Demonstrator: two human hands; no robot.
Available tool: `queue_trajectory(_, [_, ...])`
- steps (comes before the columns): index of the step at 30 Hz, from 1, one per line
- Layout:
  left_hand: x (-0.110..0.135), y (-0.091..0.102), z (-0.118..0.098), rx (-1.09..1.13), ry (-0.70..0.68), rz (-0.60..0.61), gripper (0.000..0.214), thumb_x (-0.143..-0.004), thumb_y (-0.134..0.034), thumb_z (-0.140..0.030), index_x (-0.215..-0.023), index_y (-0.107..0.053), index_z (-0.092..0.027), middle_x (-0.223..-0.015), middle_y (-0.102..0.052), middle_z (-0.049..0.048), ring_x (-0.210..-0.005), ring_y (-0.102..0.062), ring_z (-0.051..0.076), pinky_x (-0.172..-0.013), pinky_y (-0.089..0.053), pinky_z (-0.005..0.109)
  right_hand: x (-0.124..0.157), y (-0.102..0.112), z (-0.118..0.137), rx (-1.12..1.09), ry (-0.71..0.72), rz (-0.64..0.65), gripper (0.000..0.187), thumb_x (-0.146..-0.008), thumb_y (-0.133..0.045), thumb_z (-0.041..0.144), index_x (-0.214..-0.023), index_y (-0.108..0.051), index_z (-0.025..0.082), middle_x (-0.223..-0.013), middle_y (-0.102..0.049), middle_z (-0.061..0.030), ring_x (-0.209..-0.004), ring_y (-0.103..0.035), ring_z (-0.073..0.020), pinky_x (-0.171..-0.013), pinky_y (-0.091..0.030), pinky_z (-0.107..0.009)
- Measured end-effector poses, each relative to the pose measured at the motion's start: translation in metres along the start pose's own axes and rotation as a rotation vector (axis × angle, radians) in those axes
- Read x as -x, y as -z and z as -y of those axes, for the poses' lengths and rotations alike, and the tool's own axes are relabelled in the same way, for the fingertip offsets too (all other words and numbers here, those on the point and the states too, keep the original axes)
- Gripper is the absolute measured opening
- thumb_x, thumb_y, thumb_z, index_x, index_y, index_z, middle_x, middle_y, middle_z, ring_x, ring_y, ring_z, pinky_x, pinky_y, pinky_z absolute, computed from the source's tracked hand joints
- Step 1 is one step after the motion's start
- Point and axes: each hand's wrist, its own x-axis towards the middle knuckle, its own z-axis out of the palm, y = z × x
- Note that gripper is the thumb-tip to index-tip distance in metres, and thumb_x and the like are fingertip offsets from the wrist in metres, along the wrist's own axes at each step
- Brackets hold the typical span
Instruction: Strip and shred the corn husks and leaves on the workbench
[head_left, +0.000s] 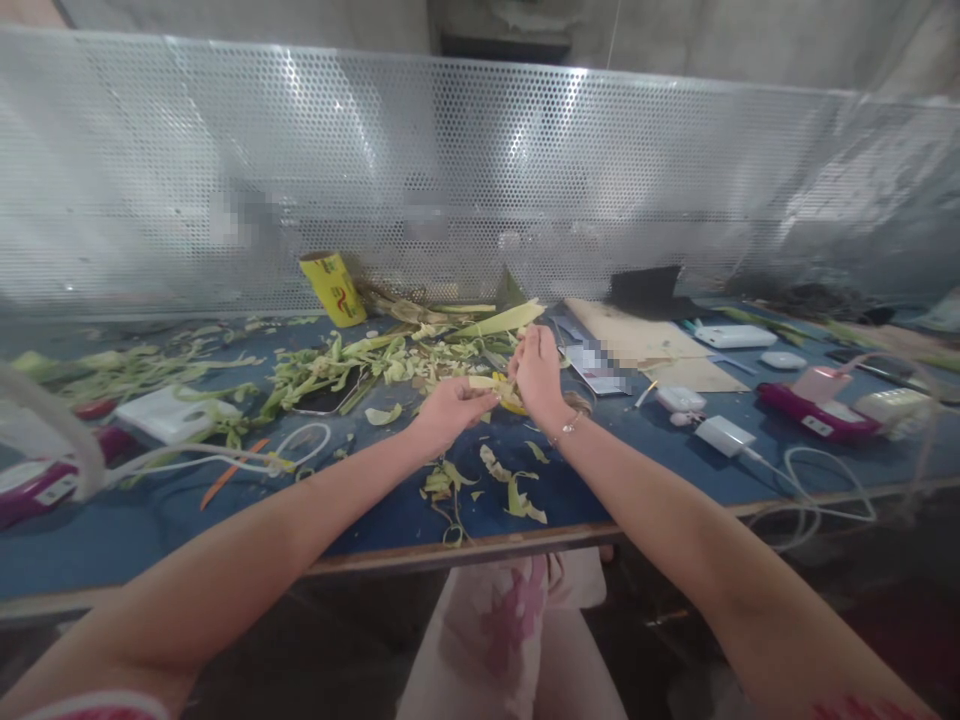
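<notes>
Working back from table point(566, 495) edge, having open room around scraps point(523, 500). Pinching leaf strip point(481, 382) in left hand point(452, 408), pointing crosswise toward right hand point(537, 372); curling right fingers, can't tell around what.

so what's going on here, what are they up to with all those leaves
A person's left hand and right hand are close together over a blue table, fingers bent in by a pale strip; exactly what each holds is too small to tell. A heap of leafy stalks lies beyond them to the left, near a tilted yellow container. Torn scraps lie near the front edge.
</notes>
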Motion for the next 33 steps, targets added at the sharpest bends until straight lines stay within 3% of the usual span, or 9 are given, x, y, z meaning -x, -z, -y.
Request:
queue_trajectory(10, [-0.001, 0.003, 0.001, -0.097, -0.017, -0.001, 0.028, -0.058, -0.071, -0.036, -0.056, -0.052, -0.016, -0.041, -0.038, -0.0055, -0.038, -0.030, 0.005, -0.041, -0.019, 0.021, -0.006, 0.000, -0.004, 0.030, -0.068, -0.067, 0.021, -0.091, -0.032, 0.029, -0.073, -0.038, 0.022, -0.048, -0.034, 0.0093, -0.035, -0.036, -0.0063, -0.037, -0.032, -0.020])
queue_trajectory(19, [-0.003, 0.004, 0.005, -0.085, 0.006, 0.058, 0.026, -0.062, -0.067, -0.035, -0.061, -0.050, -0.016, -0.042, -0.032, -0.0075, -0.037, -0.023, 0.004, -0.040, -0.015, 0.022, -0.004, -0.001, -0.003, 0.021, -0.130, -0.048, 0.022, -0.091, -0.030, 0.031, -0.072, -0.035, 0.022, -0.046, -0.031, 0.0101, -0.033, -0.033, -0.0066, -0.035, -0.027, -0.019])
queue_trajectory(23, [-0.004, 0.006, 0.006, -0.076, 0.053, 0.060, 0.025, -0.064, -0.063, -0.032, -0.056, -0.045, -0.017, -0.039, -0.027, -0.0083, -0.035, -0.020, 0.004, -0.039, -0.013, 0.022, -0.007, 0.011, -0.001, 0.267, 0.168, 0.122, 0.021, -0.090, -0.032, 0.033, -0.074, -0.038, 0.022, -0.048, -0.038, 0.0085, -0.039, -0.038, -0.0075, -0.046, -0.034, -0.021])
queue_trajectory(27, [-0.004, 0.007, 0.003, -0.260, 0.064, 0.012, 0.024, -0.062, -0.062, -0.030, -0.051, -0.047, -0.016, -0.038, -0.030, -0.0068, -0.035, -0.023, 0.004, -0.039, -0.015, 0.022, 0.002, 0.018, 0.012, 0.560, 0.495, 0.290, 0.016, -0.091, -0.030, 0.028, -0.083, -0.041, 0.021, -0.059, -0.056, 0.0020, -0.057, -0.052, -0.0126, -0.063, -0.038, -0.026])
queue_trajectory(30, [-0.002, 0.006, 0.001, -0.432, -0.048, -0.061, 0.024, -0.058, -0.062, -0.023, -0.044, -0.044, -0.015, -0.039, -0.034, -0.0055, -0.040, -0.030, 0.005, -0.041, -0.019, 0.021, 0.014, 0.012, 0.018, 0.733, 0.602, 0.433, 0.017, -0.091, -0.029, 0.025, -0.086, -0.044, 0.019, -0.070, -0.062, -0.0038, -0.068, -0.057, -0.0164, -0.065, -0.037, -0.027])
queue_trajectory(33, [-0.001, 0.005, 0.000, -0.430, -0.115, -0.019, 0.010, -0.058, -0.056, -0.017, -0.049, -0.053, -0.013, -0.047, -0.047, -0.0036, -0.049, -0.042, 0.008, -0.047, -0.029, 0.019, 0.023, 0.004, 0.018, 0.903, 0.614, 0.526, 0.022, -0.091, -0.027, 0.027, -0.088, -0.047, 0.018, -0.069, -0.060, -0.0057, -0.063, -0.056, -0.0183, -0.058, -0.034, -0.026])
